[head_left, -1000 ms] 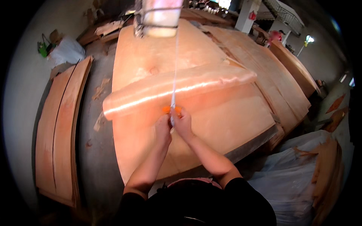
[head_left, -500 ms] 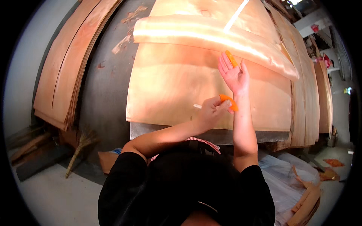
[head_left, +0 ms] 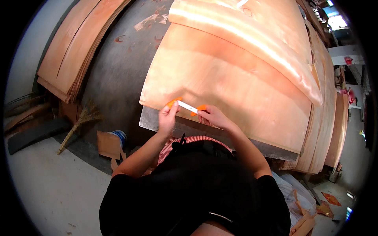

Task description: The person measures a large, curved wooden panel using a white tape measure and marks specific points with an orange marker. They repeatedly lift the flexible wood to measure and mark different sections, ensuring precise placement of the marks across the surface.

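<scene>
The fingers of the left hand are pressed together on one end of a short white strip, and the fingers of the right hand pinch it at the other end, so that the strip stands straight between the two hands and slopes down to the right. Small dark marks are seen on it. On each hand there is an orange covering at the fingers; its exact kind I cannot tell. The strip is over the near edge of a pale wood sheet, but whether it touches this sheet is not clear. Under the sheet, the dark grey bench comes out along the near side. Farther away, a shiny roll of similar colour lies across the sheet. On the left, past the grey floor, there is a stack of wood sheets, and nearer a straw broom and a piece of brown board. At the lower right lies clear plastic sheeting.
</scene>
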{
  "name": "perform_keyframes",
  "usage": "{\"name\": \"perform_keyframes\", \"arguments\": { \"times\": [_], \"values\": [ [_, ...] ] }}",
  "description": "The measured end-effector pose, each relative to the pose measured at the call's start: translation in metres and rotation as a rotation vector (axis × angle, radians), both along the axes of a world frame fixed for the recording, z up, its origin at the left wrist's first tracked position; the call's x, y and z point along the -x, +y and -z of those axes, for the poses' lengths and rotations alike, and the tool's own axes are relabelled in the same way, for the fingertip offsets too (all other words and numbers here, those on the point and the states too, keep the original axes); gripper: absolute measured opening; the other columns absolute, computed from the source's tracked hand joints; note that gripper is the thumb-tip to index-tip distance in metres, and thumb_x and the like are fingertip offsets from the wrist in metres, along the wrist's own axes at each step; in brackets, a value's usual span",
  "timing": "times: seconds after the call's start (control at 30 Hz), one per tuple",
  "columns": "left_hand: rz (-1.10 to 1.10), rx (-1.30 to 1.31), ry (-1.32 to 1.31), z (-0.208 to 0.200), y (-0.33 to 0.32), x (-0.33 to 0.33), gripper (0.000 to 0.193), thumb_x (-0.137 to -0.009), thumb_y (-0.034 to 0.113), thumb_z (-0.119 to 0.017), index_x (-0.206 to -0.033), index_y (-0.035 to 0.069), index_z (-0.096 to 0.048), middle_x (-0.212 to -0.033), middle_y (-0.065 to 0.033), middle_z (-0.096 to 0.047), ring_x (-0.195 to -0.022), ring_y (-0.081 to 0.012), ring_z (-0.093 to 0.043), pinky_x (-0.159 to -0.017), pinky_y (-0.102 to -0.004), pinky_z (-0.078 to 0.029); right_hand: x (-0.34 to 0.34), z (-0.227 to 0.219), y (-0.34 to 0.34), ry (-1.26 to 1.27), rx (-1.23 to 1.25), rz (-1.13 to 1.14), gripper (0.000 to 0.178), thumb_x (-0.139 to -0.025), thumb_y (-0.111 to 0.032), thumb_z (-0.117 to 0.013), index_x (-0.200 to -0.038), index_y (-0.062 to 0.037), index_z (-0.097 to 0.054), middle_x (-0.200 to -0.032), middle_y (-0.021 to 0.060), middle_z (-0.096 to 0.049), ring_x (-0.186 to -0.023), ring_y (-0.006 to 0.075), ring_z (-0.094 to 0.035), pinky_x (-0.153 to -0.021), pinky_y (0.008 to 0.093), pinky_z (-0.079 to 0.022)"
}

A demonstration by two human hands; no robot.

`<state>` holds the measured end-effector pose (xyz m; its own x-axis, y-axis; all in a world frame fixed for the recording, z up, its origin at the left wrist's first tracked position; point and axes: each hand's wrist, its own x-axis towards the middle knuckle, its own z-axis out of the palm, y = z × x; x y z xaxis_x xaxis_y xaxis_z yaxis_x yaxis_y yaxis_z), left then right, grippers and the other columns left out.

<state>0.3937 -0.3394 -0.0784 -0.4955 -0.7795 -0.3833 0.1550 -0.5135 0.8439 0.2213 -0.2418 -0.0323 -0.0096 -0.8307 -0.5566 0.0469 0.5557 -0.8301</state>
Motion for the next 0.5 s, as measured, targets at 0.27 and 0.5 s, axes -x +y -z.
{"name": "perform_keyframes", "arguments": {
  "times": [0.27,0.5],
  "values": [
    [0.283,1.164,-0.831,0.034,-0.032,-0.042,0.044,-0.079,0.025,-0.062,-0.118,0.005,-0.053,-0.132,-0.0206,-0.035,-0.122,-0.0315,-0.034,-0.098,-0.0453,-0.027,-0.032,0.099,-0.051,0.168,-0.101,-0.015,0.02,-0.088,-0.019,-0.051,-0.083,-0.0039,-0.063,-0.06,0.0022,-0.057,-0.047,0.0092,-0.049,-0.044,0.0231,-0.039],
    [0.393,1.335,-1.13,0.048,-0.043,-0.05,0.06,-0.074,0.037,-0.064,-0.126,0.012,-0.048,-0.131,-0.0206,-0.037,-0.124,-0.0345,-0.032,-0.1,-0.0509,-0.023,-0.033,0.107,-0.055,0.202,-0.168,-0.009,0.022,-0.084,-0.016,-0.05,-0.08,-0.0014,-0.065,-0.061,0.0072,-0.061,-0.048,0.0144,-0.055,-0.047,0.027,-0.045]
  ]
}}
